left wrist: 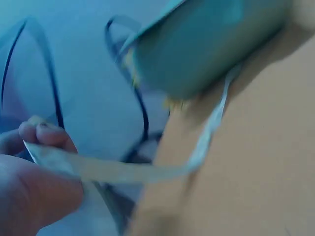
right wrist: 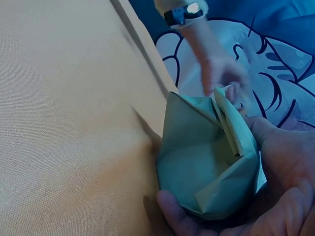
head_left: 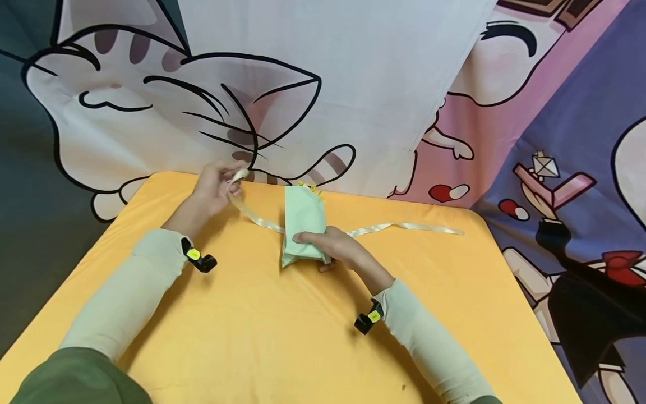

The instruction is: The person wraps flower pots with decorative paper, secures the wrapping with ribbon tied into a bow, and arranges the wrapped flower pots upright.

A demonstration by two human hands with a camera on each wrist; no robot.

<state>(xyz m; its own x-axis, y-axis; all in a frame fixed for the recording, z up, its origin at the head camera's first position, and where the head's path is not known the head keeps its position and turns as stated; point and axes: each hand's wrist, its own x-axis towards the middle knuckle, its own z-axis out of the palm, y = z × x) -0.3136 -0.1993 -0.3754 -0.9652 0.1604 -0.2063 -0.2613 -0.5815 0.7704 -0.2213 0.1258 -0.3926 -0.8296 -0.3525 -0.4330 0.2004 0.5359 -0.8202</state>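
In the head view, my left fingers [head_left: 229,166] pinch a pale ribbon [head_left: 262,222]; my right fingers [head_left: 314,239] wrap a green packet [head_left: 304,207] over the yellow table [head_left: 252,336]. In the left wrist view, the ribbon stretches toward the packet. In the right wrist view, I grip the packet's opposite sides, folded end showing.

Holds pale-cream-sleeved left arm [head_left: 123,292] forward, pinching with thumb and fingers of bare left hand [head_left: 214,185]. Angles pale-cream-sleeved right arm [head_left: 431,342] inward, curling bare right hand [head_left: 333,244] with thumb on top. Holds left hand farther out, apart from right.
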